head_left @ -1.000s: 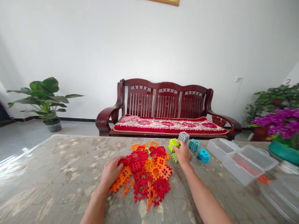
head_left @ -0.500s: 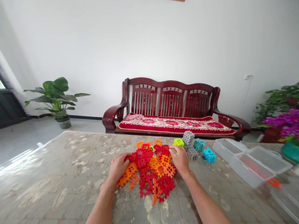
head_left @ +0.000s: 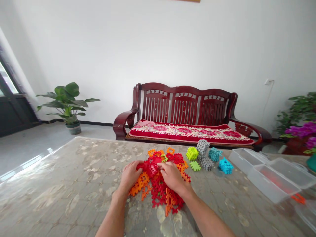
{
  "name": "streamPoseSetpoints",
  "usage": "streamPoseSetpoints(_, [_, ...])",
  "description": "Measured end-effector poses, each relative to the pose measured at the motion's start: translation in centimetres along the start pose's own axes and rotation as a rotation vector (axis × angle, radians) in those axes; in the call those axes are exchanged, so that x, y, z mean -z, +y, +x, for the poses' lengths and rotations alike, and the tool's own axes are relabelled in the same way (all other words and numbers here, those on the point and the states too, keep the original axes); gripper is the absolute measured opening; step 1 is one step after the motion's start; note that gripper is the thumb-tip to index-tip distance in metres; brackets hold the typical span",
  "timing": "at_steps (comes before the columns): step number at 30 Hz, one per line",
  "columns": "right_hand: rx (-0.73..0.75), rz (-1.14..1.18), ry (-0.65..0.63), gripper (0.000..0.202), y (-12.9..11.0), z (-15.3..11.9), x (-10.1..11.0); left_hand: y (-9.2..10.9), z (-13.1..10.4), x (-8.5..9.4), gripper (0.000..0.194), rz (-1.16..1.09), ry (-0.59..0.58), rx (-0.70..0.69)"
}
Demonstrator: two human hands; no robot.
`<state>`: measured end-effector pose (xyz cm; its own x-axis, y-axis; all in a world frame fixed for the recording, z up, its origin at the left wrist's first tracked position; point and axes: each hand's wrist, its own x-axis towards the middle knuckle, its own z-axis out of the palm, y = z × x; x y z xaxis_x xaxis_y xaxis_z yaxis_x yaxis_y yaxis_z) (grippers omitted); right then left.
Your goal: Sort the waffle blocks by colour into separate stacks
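The left hand (head_left: 132,173) comes in from the near side, back of the hand up, fingers reaching inward and curled with the thumb beneath them, pinching red pieces (head_left: 146,165) at the left of the pile (head_left: 159,186). The right hand (head_left: 172,176) reaches in over the pile from the near right, palm down, its forearm slanting inward; thumb and forefinger are close together above the red pieces, but whether they pinch one I cannot tell. The pile of red and orange toothed pieces lies between and under the hands, with orange pieces (head_left: 140,184) just beside the left wrist. To the left, the patterned tabletop (head_left: 81,184) stretches out to its far left corner, and bare surface also shows between the forearms. The far edge runs just beyond the pile, in front of the wooden bench (head_left: 185,108). On the right, room is narrower: the yellow-green stack (head_left: 192,153), light green piece (head_left: 195,166), grey stacks (head_left: 203,148) and blue stacks (head_left: 225,166) stand near the pile, and farther right the clear plastic box (head_left: 274,184) sits with its lid open.
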<state>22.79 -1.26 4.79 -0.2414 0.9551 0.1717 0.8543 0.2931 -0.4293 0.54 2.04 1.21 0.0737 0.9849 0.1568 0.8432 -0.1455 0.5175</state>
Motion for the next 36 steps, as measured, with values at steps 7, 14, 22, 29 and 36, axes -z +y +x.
streamPoseSetpoints(7, [-0.131,-0.188,0.072,0.030,1.8,1.5,1.5,0.1,0.0,0.1,0.037,-0.007,0.007,0.014])
streamPoseSetpoints(14, [-0.178,-0.361,-0.102,0.020,1.0,2.9,1.9,0.2,0.0,0.2,0.039,-0.011,-0.012,0.022])
streamPoseSetpoints(22, [-0.180,-0.337,-0.079,0.022,1.4,3.6,1.7,0.1,0.0,0.0,0.039,-0.006,-0.003,0.021])
streamPoseSetpoints(29, [-0.171,-0.340,-0.085,0.022,1.7,4.0,1.3,-0.2,0.1,-0.2,0.041,-0.012,0.004,0.010])
streamPoseSetpoints(36, [-0.165,-0.344,-0.114,0.019,1.4,4.0,1.2,0.0,0.1,-0.1,0.041,-0.007,-0.003,0.022])
